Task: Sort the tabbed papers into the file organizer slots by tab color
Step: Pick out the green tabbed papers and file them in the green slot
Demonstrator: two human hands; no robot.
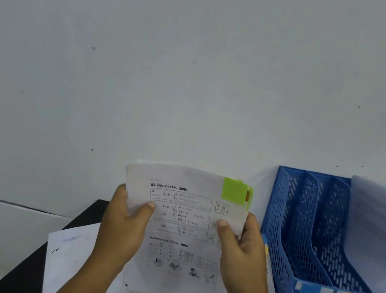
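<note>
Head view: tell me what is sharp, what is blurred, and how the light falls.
Head view: flat, even light, no glare; the white printed sheet with a green tab held by the left hand and right hand is readable in outline but soft; the paper standing in the blue mesh plastic file organizer is smeared; edges bow from the wide lens.

Two bare hands and forearms — no sleeves, rings or watch visible.

Your left hand and right hand cover the side edges of the held papers; print too blurred to read. File organizer cut off at right and bottom edges. Loose sheets run off the bottom.
</note>
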